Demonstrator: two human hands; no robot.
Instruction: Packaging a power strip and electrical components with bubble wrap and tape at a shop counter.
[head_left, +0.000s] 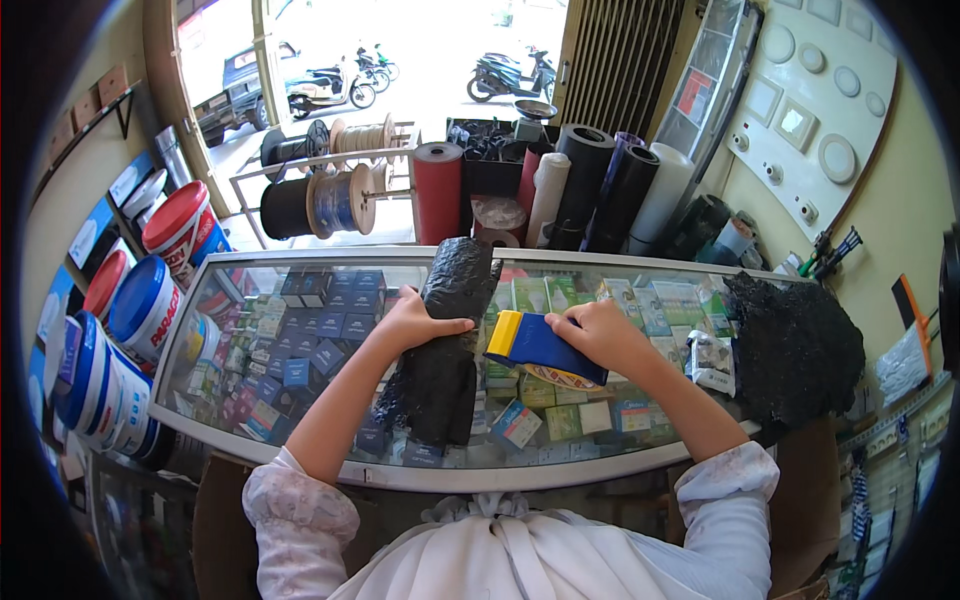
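A long bundle wrapped in black plastic (450, 337) lies across the glass top of a display counter (420, 478). My left hand (421, 321) grips the left side of the bundle near its middle, thumb across the top. To its right, my right hand (596, 334) is closed around a blue tape dispenser (544, 346) with a yellow front end. A roll of tape with yellow printing (562, 377) shows at the dispenser's underside. The dispenser is held just right of the bundle, with its yellow end towards it.
A crumpled black plastic heap (795, 345) and a small white packet (711, 362) sit on the counter's right end. Small boxes (330, 322) fill the case under the glass. Paint pails (142, 304) stand at left; cable spools (341, 202) and upright rolls (581, 184) stand beyond the counter.
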